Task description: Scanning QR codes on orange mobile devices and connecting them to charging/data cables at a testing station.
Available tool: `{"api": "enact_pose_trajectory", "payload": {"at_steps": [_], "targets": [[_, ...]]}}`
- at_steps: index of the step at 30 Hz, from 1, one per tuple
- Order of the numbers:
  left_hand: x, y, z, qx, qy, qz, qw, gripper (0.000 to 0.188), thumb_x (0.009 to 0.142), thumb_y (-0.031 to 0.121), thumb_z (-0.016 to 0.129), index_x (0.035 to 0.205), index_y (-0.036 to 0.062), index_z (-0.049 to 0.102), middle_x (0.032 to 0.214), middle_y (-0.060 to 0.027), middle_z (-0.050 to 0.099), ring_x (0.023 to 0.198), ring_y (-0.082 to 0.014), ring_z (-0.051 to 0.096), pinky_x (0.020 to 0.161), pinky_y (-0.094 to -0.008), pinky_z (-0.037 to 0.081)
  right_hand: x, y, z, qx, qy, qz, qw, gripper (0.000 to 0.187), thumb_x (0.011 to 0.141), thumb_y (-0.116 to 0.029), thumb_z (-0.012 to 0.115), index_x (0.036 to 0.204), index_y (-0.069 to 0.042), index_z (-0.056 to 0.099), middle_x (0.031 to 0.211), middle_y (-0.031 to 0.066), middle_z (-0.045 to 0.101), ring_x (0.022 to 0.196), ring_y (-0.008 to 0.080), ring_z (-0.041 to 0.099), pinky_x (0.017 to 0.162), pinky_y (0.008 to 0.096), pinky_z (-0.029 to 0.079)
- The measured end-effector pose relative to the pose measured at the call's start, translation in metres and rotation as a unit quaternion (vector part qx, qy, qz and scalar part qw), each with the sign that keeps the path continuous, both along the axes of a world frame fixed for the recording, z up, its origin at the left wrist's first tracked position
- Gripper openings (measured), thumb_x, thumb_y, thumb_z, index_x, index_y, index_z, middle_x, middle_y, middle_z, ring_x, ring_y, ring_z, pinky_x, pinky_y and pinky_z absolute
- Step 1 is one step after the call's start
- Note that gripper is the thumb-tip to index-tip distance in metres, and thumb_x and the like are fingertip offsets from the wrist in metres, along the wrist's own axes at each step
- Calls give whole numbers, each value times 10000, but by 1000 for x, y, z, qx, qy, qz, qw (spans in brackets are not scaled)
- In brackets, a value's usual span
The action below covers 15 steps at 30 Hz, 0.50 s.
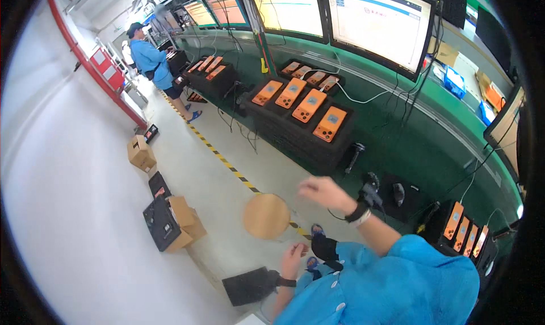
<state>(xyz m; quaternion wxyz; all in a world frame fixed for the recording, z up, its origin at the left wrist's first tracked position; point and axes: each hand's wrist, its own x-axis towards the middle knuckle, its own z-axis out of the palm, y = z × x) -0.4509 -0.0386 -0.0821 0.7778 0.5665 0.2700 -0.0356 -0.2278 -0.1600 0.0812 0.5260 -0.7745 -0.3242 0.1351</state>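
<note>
My right hand [326, 193] is raised in front of me, beside the green bench's near edge and above the floor. Its fingers are smeared by motion, and I see nothing held in them. Lower down, close to my body, my left hand [293, 258] hangs with loosely bent fingers slightly apart and no object visible in them. A round wooden stool top [266, 216] lies beyond both hands, touched by neither. Nearest to my right hand on the bench are a dark handheld scanner [372, 190] and a computer mouse [398, 194] on a black mat.
Orange phones [310, 105] lie on a black foam block [301, 134], some cabled. More phones [462, 234] stand at right. Monitors [380, 24] line the bench's back. Cartons [190, 220] and a black case [161, 223] sit by the wall. A person [150, 58] stands far left.
</note>
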Motion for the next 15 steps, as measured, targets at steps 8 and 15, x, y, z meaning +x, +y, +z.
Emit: {"api": "enact_pose_trajectory", "payload": {"at_steps": [8,15], "targets": [[58,93,-23,15,40,41,998,264,975,236,535,1064,7,632,994,-109,684,920,-199,647,829,-326,497,247,20,-39,-151,-192,-352,904,304,859,-274,609,999,-9,657,1017,188,645,971,360,608,859,449,489],[173,170,-19,36,88,91,991,268,959,220,535,1046,-22,612,987,-132,675,885,-186,643,789,-300,503,376,13,-73,-246,-73,-430,866,472,890,-472,539,952,-20,660,893,193,632,889,376,618,788,450,495]]}}
